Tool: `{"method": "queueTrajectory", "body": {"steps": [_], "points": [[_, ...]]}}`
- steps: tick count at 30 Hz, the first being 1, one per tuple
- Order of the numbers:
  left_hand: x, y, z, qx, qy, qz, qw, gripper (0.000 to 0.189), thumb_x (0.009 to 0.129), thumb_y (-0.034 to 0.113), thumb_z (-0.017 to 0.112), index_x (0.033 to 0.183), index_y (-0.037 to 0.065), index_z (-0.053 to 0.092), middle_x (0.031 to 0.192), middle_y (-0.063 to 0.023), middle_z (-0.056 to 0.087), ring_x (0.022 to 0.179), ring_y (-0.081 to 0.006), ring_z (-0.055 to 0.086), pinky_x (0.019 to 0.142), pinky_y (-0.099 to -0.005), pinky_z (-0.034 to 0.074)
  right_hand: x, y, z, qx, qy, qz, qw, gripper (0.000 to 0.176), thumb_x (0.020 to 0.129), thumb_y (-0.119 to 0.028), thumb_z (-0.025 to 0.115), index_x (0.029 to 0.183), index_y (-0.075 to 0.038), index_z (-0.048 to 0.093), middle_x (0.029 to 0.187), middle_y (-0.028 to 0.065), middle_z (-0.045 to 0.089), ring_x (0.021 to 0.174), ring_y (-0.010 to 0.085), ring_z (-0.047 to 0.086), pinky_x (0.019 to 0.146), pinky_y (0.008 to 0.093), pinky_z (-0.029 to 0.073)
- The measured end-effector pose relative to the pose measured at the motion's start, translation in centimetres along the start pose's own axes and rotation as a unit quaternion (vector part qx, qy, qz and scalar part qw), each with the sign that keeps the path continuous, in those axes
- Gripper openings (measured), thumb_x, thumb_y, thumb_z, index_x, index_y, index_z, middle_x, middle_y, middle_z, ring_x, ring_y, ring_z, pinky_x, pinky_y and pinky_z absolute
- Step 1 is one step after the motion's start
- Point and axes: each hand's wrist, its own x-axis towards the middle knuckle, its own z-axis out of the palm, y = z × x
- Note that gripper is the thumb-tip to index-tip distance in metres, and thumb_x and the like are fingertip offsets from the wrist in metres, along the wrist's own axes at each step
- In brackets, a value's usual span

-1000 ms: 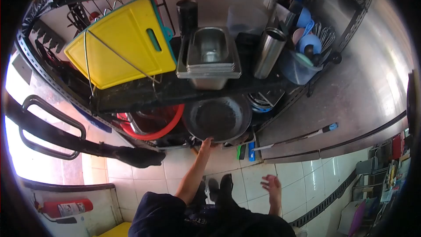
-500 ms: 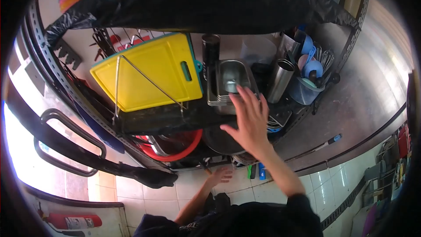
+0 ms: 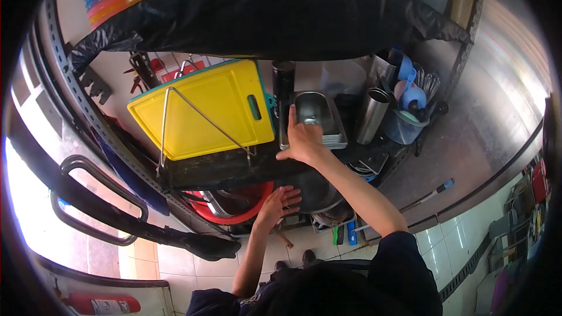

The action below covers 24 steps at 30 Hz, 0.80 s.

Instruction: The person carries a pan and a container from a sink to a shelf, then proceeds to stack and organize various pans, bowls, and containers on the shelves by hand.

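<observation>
Steel pans under right hand fingers, left hand near red basin

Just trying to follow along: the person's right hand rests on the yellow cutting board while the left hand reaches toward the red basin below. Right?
Not quite. The head view shows the right hand on the stack of steel pans, beside the yellow cutting board, not on it. The left hand does reach toward the red basin below.
</observation>
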Motion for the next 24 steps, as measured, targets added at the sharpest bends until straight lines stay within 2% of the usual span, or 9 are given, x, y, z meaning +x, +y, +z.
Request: {"method": "queueTrajectory", "body": {"steps": [3, 5, 7, 8, 10, 12, 14, 17, 24], "points": [[1.3, -0.4, 1.9, -0.095, -0.066, -0.018, 0.993, 0.051, 0.089, 0.045, 0.033, 0.119, 0.004, 0.037, 0.124, -0.0173, 0.042, 0.110, -0.0312, 0.044, 0.089, -0.0483, 0.038, -1.0, 1.6, -0.5, 0.052, 0.043, -0.035, 0.997, 0.114, 0.053, -0.064, 0.065, 0.125, 0.013, 0.021, 0.079, 0.0197, 0.061, 0.074, 0.0302, 0.062, 0.065, 0.0376, 0.048], [2.1, -0.4, 3.6, -0.132, -0.089, -0.038, 0.987, 0.052, 0.089, 0.046, 0.032, 0.117, 0.003, 0.039, 0.121, -0.0178, 0.044, 0.108, -0.0315, 0.046, 0.089, -0.0486, 0.038, -0.9, 2.7, -1.0, 0.093, 0.067, -0.023, 0.993, 0.095, 0.059, -0.061, 0.062, 0.119, 0.009, 0.038, 0.080, 0.0183, 0.061, 0.077, 0.0295, 0.062, 0.067, 0.0379, 0.048], [2.8, -1.0, 4.8, -0.170, -0.107, -0.060, 0.978, 0.053, 0.089, 0.048, 0.030, 0.114, 0.003, 0.041, 0.119, -0.0184, 0.046, 0.106, -0.0317, 0.047, 0.088, -0.0488, 0.038, 0.6, 2.7, -0.8, 0.098, 0.007, 0.012, 0.995, 0.063, 0.067, -0.051, 0.058, 0.099, 0.003, 0.058, 0.085, 0.0171, 0.062, 0.081, 0.0298, 0.061, 0.070, 0.0390, 0.048], [3.3, -1.2, 5.2, -0.130, -0.079, -0.031, 0.988, 0.051, 0.089, 0.048, 0.030, 0.108, 0.002, 0.044, 0.112, -0.0175, 0.049, 0.100, -0.0297, 0.051, 0.084, -0.0467, 0.042, 1.1, 1.9, -0.9, 0.108, -0.011, 0.045, 0.993, 0.034, 0.069, -0.033, 0.058, 0.082, -0.002, 0.065, 0.089, 0.0169, 0.062, 0.086, 0.0300, 0.060, 0.072, 0.0390, 0.048], [3.5, -1.1, 5.5, -0.087, -0.049, -0.006, 0.995, 0.050, 0.089, 0.047, 0.030, 0.101, 0.002, 0.048, 0.104, -0.0166, 0.053, 0.094, -0.0278, 0.054, 0.079, -0.0445, 0.046, 1.8, 0.8, -1.1, 0.085, -0.036, 0.034, 0.995, 0.029, 0.068, -0.026, 0.057, 0.084, -0.002, 0.065, 0.092, 0.0169, 0.061, 0.086, 0.0294, 0.060, 0.073, 0.0375, 0.048], [3.3, 0.8, 6.0, 0.053, 0.178, 0.212, 0.960, 0.046, 0.090, 0.045, 0.031, 0.088, 0.003, 0.049, 0.085, -0.0119, 0.055, 0.076, -0.0213, 0.057, 0.063, -0.0358, 0.052, 2.1, 1.2, -1.5, 0.057, -0.063, 0.017, 0.996, 0.026, 0.068, -0.020, 0.057, 0.086, -0.003, 0.064, 0.095, 0.0169, 0.061, 0.087, 0.0288, 0.060, 0.074, 0.0360, 0.048], [3.3, 4.8, 6.8, 0.037, 0.231, 0.266, 0.935, 0.045, 0.090, 0.045, 0.033, 0.085, 0.003, 0.048, 0.076, -0.0075, 0.052, 0.062, -0.0167, 0.055, 0.052, -0.0287, 0.050, 2.3, 1.4, -1.4, 0.104, -0.027, 0.018, 0.994, 0.022, 0.068, -0.015, 0.056, 0.084, -0.002, 0.064, 0.092, 0.0184, 0.061, 0.086, 0.0303, 0.060, 0.074, 0.0367, 0.049], [4.7, 9.5, 7.6, 0.077, 0.239, 0.251, 0.935, 0.043, 0.088, 0.044, 0.040, 0.082, 0.003, 0.049, 0.071, -0.0045, 0.050, 0.054, -0.0124, 0.052, 0.047, -0.0241, 0.048, 1.6, 4.2, -2.5, 0.188, 0.111, 0.102, 0.971, 0.018, 0.066, -0.014, 0.058, 0.076, 0.001, 0.063, 0.080, 0.0218, 0.061, 0.081, 0.0331, 0.060, 0.071, 0.0395, 0.049], [8.5, 11.7, 8.0, 0.179, 0.198, 0.181, 0.947, 0.023, 0.077, 0.021, 0.060, 0.064, 0.004, 0.051, 0.049, 0.0017, 0.043, 0.039, -0.0062, 0.042, 0.034, -0.0215, 0.035, -7.5, 9.4, -9.3, 0.246, 0.303, 0.096, 0.916, 0.031, 0.072, -0.020, 0.055, 0.082, 0.009, 0.052, 0.074, 0.0278, 0.057, 0.075, 0.0398, 0.057, 0.068, 0.0434, 0.046]]}}
